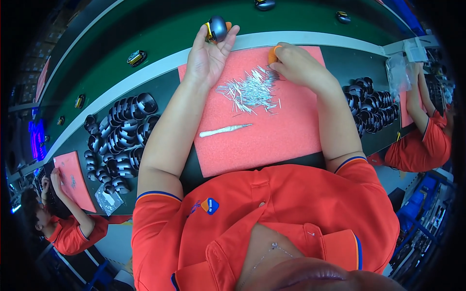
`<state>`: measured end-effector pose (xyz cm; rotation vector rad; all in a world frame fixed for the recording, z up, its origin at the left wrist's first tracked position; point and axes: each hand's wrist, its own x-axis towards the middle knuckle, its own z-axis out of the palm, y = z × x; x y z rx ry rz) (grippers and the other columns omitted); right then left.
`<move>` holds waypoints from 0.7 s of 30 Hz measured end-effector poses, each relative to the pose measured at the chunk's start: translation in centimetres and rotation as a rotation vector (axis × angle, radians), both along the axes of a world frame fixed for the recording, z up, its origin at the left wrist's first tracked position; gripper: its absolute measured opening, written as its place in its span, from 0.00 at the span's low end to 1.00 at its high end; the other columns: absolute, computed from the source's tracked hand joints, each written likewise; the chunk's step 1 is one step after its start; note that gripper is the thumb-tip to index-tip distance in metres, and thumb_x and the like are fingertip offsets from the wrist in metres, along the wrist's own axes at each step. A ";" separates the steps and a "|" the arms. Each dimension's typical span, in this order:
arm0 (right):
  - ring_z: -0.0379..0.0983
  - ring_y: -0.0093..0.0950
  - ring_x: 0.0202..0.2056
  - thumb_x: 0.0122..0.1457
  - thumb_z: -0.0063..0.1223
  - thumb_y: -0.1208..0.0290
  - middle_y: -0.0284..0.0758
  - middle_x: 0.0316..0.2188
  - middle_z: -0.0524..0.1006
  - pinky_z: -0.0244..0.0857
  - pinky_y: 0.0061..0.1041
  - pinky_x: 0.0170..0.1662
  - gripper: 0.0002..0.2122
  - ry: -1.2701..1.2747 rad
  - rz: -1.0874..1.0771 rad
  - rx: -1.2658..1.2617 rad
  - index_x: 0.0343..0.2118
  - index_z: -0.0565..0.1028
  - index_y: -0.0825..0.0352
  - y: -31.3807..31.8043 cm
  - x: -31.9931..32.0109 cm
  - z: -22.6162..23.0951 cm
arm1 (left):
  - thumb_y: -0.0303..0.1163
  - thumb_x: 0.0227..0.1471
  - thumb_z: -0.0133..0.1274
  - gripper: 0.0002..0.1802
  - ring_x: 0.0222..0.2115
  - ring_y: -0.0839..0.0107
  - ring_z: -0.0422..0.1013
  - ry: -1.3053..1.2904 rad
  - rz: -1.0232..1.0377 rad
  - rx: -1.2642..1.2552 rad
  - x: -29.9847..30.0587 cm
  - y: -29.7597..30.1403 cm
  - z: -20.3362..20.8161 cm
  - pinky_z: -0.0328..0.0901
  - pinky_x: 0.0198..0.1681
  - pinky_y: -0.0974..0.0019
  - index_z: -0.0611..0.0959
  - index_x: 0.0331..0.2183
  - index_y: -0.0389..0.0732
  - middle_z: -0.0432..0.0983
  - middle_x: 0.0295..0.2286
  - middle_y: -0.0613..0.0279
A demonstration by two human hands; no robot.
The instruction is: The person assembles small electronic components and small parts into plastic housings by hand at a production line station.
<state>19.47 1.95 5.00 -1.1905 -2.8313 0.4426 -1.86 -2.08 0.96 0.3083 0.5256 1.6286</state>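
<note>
My left hand [209,54] is stretched out to the far edge of the pink foam mat [272,140], palm up. Its fingertips hold a small dark rounded part with a yellow edge [217,28] over the pale strip beside the green conveyor belt [160,34]. My right hand [293,63] rests on the mat's far right corner, fingers pinched at the edge of a heap of thin metal pins [250,90]; an orange cot covers one fingertip. White tweezers [224,130] lie on the mat nearer to me.
Several black curved shells are piled left of the mat [121,136] and right of it [371,104]. More small parts ride the belt [137,57]. Co-workers in red shirts sit at my left [68,228] and right [427,140].
</note>
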 end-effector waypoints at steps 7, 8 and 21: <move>0.72 0.33 0.31 0.56 0.53 0.67 0.42 0.30 0.74 0.65 0.26 0.39 0.11 0.154 -0.142 -0.177 0.32 0.73 0.73 0.8 -0.2 1.0 | 0.44 0.61 0.40 0.22 0.33 0.73 0.70 0.213 -0.085 0.083 0.0 -0.3 0.1 0.67 0.32 0.75 0.65 0.49 0.38 0.71 0.40 0.55; 0.71 0.27 0.30 0.57 0.52 0.67 0.38 0.30 0.74 0.64 0.23 0.39 0.11 0.277 -0.215 -0.274 0.35 0.73 0.72 1.2 -0.1 0.6 | 0.42 0.61 0.42 0.21 0.28 0.76 0.68 0.265 -0.070 0.078 0.6 -0.5 0.5 0.64 0.30 0.76 0.66 0.50 0.39 0.72 0.40 0.56; 0.70 0.20 0.37 0.57 0.53 0.71 0.31 0.37 0.75 0.64 0.20 0.45 0.10 1.218 -0.222 -0.533 0.41 0.76 0.66 0.3 -2.0 0.5 | 0.29 0.48 0.60 0.31 0.28 0.82 0.67 0.879 -0.067 0.084 2.6 -1.7 1.7 0.64 0.30 0.79 0.65 0.52 0.39 0.70 0.37 0.59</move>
